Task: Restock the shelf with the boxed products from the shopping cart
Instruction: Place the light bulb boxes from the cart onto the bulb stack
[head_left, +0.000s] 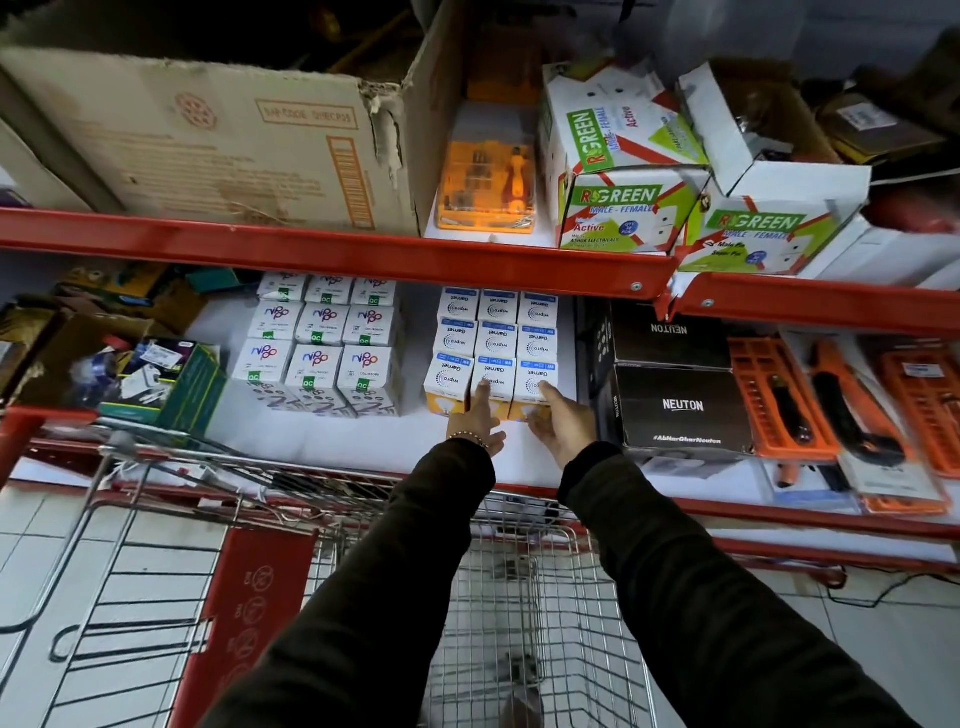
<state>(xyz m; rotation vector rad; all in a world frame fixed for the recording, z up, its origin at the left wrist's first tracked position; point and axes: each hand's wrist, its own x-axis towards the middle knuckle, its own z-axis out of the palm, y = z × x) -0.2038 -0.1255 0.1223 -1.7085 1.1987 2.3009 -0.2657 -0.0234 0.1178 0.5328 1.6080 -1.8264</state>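
Note:
A block of white Wipro Garnet bulb boxes (493, 338) stands in rows on the white shelf (363, 441). My left hand (480, 421) reaches over the wire shopping cart (524, 571) and its fingertips touch the middle box of the front row. My right hand (563, 423) has its fingers spread against the front right box (535, 382), touching it without gripping. To the left stands a block of white Nippo boxes (317, 353). The cart basket below my arms looks nearly empty; my sleeves hide part of it.
Black Neuton boxes (680, 405) stand just right of the Wipro block. Orange tool packs (831, 415) lie further right. A red shelf rail (332, 254) runs overhead, carrying a large carton (208, 135) and R-Green boxes (618, 208). Open boxes of clutter (140, 374) sit at left.

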